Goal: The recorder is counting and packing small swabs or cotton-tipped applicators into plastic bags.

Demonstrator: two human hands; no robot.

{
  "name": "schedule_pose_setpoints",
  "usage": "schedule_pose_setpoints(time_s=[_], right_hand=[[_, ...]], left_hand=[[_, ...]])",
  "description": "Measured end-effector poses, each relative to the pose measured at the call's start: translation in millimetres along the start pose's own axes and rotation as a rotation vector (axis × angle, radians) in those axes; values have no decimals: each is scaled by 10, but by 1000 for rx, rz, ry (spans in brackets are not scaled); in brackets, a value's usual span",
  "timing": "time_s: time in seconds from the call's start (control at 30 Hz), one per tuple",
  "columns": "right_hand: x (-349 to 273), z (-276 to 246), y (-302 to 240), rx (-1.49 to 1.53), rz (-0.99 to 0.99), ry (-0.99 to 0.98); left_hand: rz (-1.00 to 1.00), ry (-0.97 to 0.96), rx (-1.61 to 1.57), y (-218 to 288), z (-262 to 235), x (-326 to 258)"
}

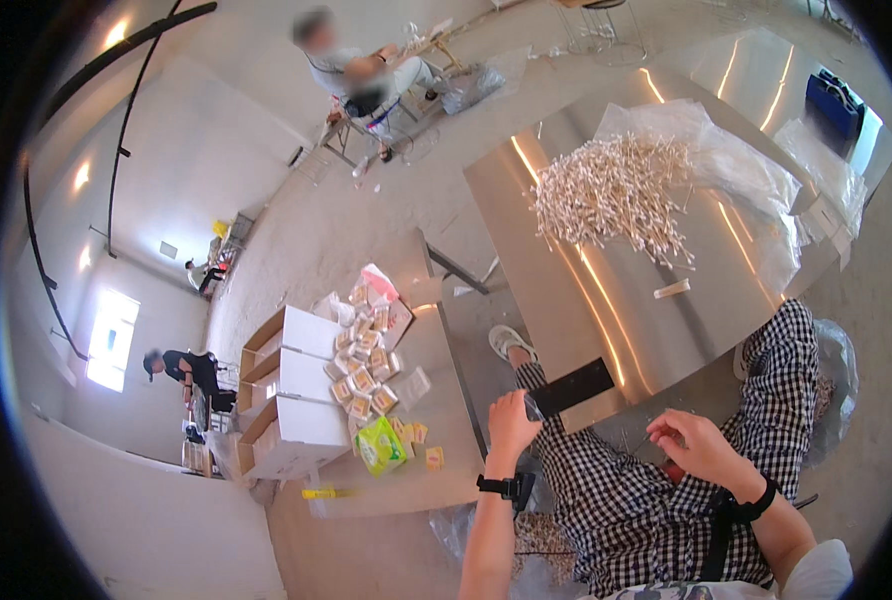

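My left hand (513,432) is closed at the near edge of the metal table (506,215). Its fingers are on the end of a black flat rectangular thing (578,387) that reaches over the tabletop. My right hand (701,447) hovers above my lap, fingers curled in, thumb and fingertips close together; what they hold, if anything, is too small to make out. A big heap of cotton swabs (616,195) lies farther back on the table. Nearer me, a small bundle of swabs (672,289) rests apart from the heap.
Clear plastic bags (746,170) spread beside the heap, with a blue case (834,105) beyond. On a lower table to the left stand white cartons (311,435), several small packs of swabs (364,365) and a green package (380,446). Bags of swabs (541,540) flank my legs. Other people sit or stand farther off.
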State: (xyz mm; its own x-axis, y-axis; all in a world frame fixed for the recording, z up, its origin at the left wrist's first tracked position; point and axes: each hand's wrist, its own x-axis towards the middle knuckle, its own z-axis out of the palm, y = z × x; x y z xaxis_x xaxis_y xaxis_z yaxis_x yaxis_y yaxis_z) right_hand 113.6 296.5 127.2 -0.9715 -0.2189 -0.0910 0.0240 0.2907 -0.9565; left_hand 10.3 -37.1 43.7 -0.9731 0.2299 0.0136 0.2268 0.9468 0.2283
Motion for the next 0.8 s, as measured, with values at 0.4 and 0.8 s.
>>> schedule_pose_setpoints(time_s=[0.4,0.8], right_hand=[[-10,0,32,-120,-29,-16],[22,23,12,-158,-66,-26]], left_hand=[[-170,-172,42,-136,-93,-3],[-69,-133,-17,-54,-78,-4]])
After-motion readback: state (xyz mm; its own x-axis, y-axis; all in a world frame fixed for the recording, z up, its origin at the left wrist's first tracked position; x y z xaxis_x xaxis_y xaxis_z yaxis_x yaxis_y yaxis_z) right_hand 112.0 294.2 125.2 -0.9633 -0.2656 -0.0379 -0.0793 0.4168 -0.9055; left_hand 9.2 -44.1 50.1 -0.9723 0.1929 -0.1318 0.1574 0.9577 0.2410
